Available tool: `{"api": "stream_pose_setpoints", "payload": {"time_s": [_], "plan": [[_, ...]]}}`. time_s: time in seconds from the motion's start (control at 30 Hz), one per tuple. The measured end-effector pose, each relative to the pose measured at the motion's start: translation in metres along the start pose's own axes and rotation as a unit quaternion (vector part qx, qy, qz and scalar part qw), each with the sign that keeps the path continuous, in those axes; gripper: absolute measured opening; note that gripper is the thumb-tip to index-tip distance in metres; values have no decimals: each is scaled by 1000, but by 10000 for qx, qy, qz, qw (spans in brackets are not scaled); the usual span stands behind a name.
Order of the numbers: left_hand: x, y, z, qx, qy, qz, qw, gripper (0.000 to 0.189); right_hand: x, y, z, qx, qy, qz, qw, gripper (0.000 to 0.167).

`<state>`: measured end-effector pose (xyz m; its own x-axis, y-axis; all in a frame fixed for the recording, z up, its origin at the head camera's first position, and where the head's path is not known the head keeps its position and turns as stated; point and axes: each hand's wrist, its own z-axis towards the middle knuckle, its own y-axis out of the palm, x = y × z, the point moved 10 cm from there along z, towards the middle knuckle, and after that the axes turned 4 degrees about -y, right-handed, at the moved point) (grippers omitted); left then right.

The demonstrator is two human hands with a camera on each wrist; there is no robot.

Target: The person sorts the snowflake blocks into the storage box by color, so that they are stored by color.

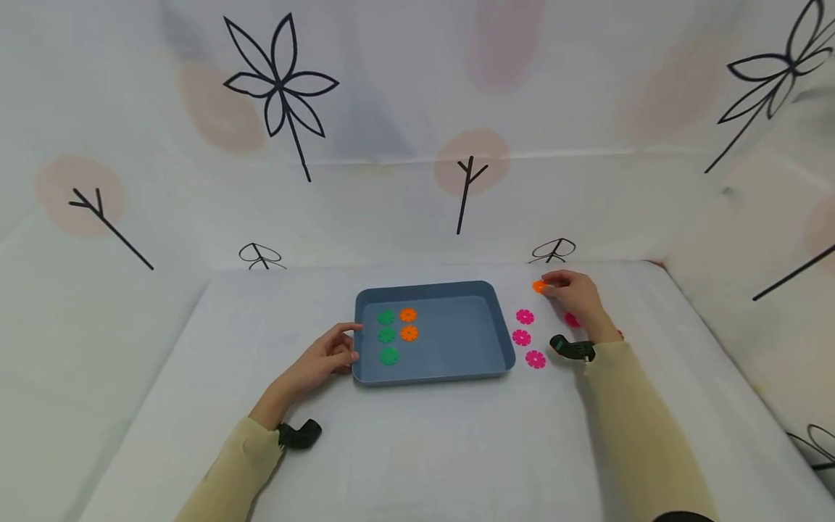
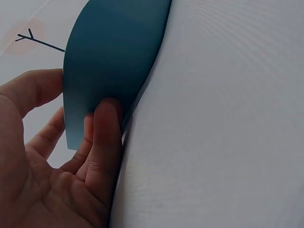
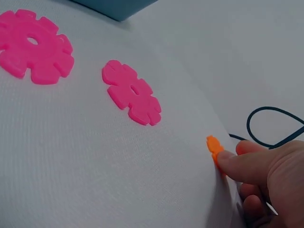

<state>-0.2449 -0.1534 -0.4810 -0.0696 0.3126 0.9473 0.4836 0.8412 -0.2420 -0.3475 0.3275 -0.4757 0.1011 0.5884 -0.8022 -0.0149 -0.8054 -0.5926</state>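
Note:
My left hand [image 1: 324,357] grips the left edge of a shallow blue-grey tray [image 1: 450,376]. In the left wrist view the index finger reaches over the tray's rim while the thumb [image 2: 107,126] presses the outer wall. Inside the tray, toward its left, lie a column of three green notched discs [image 1: 387,335] and two orange notched discs [image 1: 409,333] beside them. Beyond the tray's right side, my right hand [image 1: 579,296] pinches another orange notched disc [image 3: 214,146] between thumb and fingers, close over the cloth.
Several pink notched discs [image 1: 525,317] lie flat between the tray and my right arm; another pink disc [image 1: 572,320] is partly hidden under the right hand. A white cloth covers the table [image 1: 417,449] and patterned white fabric [image 1: 391,203] rises behind it.

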Motion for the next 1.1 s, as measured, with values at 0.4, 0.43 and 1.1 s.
{"api": "stream_pose_setpoints", "payload": {"time_s": [0.4, 0.43, 1.1], "plan": [[0, -2, -1, -28, 35, -10, 10000, 55, 0, 5, -1, -50, 177, 1, 9998, 38], [0, -2, -1, -25, 47, -5, 10000, 55, 0, 5, -1, -67, 178, -2, 9998, 39], [1, -2, -1, -27, 49, 57, 10000, 56, 4, 2, -6, -25, 425, 340, 9985, 38]]}}
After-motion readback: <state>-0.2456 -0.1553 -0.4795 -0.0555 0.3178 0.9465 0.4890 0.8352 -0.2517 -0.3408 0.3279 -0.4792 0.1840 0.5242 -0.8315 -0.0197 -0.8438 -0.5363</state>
